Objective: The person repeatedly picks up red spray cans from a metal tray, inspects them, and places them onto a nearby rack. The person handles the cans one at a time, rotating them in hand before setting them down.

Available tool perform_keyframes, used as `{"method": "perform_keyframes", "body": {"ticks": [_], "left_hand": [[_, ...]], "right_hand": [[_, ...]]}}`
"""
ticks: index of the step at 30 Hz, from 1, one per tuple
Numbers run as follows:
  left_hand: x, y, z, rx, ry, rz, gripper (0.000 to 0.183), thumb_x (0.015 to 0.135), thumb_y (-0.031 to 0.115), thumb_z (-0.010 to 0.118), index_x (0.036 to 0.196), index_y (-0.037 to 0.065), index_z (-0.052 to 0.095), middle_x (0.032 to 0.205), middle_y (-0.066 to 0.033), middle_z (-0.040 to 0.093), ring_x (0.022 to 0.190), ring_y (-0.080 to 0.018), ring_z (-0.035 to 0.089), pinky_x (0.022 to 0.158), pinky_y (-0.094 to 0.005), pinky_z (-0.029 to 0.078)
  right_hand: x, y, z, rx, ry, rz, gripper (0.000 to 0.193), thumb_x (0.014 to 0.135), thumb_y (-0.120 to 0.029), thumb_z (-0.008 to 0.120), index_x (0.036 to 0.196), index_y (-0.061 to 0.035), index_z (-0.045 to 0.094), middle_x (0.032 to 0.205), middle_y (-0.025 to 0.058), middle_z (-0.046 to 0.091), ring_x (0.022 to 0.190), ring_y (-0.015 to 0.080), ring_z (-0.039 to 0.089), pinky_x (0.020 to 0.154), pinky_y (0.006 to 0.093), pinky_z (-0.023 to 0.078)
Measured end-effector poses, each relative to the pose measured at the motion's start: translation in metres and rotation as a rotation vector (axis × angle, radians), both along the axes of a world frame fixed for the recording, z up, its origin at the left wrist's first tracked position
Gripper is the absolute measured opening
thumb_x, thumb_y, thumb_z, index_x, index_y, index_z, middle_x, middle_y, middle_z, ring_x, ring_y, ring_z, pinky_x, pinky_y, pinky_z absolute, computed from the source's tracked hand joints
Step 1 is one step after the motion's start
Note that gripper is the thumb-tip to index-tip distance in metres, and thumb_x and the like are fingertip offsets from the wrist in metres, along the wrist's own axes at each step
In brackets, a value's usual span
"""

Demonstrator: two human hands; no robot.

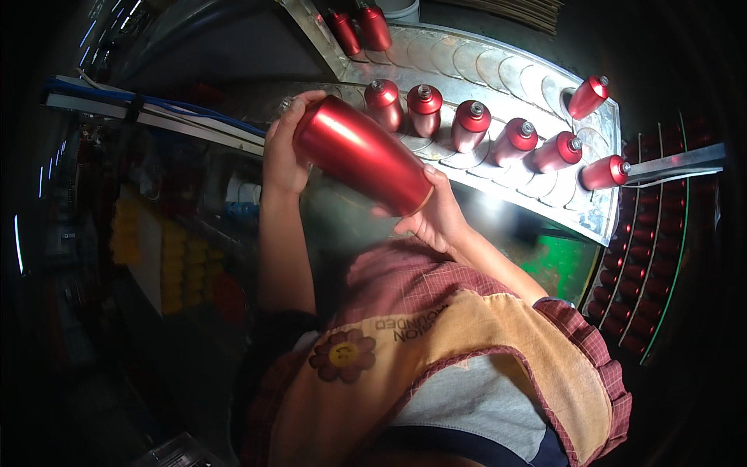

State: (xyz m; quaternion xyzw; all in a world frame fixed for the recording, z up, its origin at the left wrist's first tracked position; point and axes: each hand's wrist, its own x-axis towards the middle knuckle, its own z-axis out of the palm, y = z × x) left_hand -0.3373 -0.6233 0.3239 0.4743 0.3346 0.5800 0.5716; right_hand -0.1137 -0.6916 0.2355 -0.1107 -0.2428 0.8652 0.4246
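Note:
A glossy red bottle lies tilted across both my hands, in front of my apron. At its upper left end, my left hand is closed around the shoulder, with the clear neck poking out by the fingers. My right hand grips the base at the lower right, its thumb on the rim. Behind the held bottle, several matching red bottles with open threaded necks stand in a row on a metal conveyor of overlapping crescent plates. Another red bottle is at the conveyor's far right bend.
Two more red bottles stand at the conveyor's back left, near a white bucket. A metal bar juts out at right, above racked rows of red bottles. Blue cables run along a rail at left. Stacked yellow items sit lower left.

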Motion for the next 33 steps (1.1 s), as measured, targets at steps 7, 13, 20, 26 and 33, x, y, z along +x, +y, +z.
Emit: {"method": "perform_keyframes", "body": {"ticks": [7, 13, 20, 26, 33], "left_hand": [[-0.012, 0.034, -0.026, -0.063, 0.098, -0.237, 0.049, 0.103, 0.038, 0.043, 0.127, -0.002, 0.056, 0.120, -0.0174, 0.064, 0.109, -0.0219, 0.063, 0.097, -0.0351, 0.049], [-0.011, 0.040, -0.033, -0.155, 0.261, -0.022, 0.052, 0.103, 0.043, 0.043, 0.122, -0.002, 0.061, 0.109, -0.0104, 0.068, 0.101, -0.0169, 0.064, 0.093, -0.0314, 0.051], [-0.023, 0.037, -0.029, -0.122, 0.216, -0.092, 0.049, 0.101, 0.042, 0.050, 0.119, -0.002, 0.063, 0.106, -0.0088, 0.069, 0.097, -0.0151, 0.065, 0.089, -0.0296, 0.052], [-0.019, 0.017, -0.017, -0.093, 0.181, -0.067, 0.045, 0.100, 0.041, 0.054, 0.116, 0.000, 0.064, 0.103, -0.0079, 0.070, 0.092, -0.0143, 0.066, 0.085, -0.0284, 0.053], [-0.084, -0.021, -0.004, -0.024, 0.233, 0.030, 0.039, 0.103, 0.034, 0.049, 0.117, 0.001, 0.064, 0.107, -0.0080, 0.068, 0.098, -0.0146, 0.065, 0.091, -0.0297, 0.051]], "right_hand": [[0.010, 0.015, -0.030, -0.204, 0.033, 0.250, 0.079, 0.095, -0.068, 0.032, 0.145, -0.0082, 0.039, 0.122, 0.0231, 0.061, 0.099, 0.0334, 0.068, 0.069, 0.0423, 0.063], [0.016, 0.016, -0.033, 0.004, -0.141, 0.003, 0.072, 0.098, -0.058, 0.039, 0.147, -0.0051, 0.034, 0.133, 0.0189, 0.054, 0.111, 0.0320, 0.063, 0.085, 0.0495, 0.059], [0.006, 0.014, -0.023, -0.023, -0.135, -0.034, 0.069, 0.099, -0.050, 0.046, 0.145, -0.0008, 0.033, 0.135, 0.0195, 0.052, 0.113, 0.0316, 0.062, 0.090, 0.0503, 0.057], [0.003, 0.003, -0.021, -0.030, -0.149, -0.045, 0.066, 0.099, -0.047, 0.046, 0.144, 0.0000, 0.034, 0.134, 0.0197, 0.053, 0.112, 0.0314, 0.062, 0.093, 0.0503, 0.055], [-0.050, 0.000, -0.011, 0.031, -0.306, -0.019, 0.064, 0.099, -0.046, 0.047, 0.142, 0.0007, 0.037, 0.135, 0.0190, 0.052, 0.112, 0.0287, 0.061, 0.093, 0.0465, 0.054]]}}
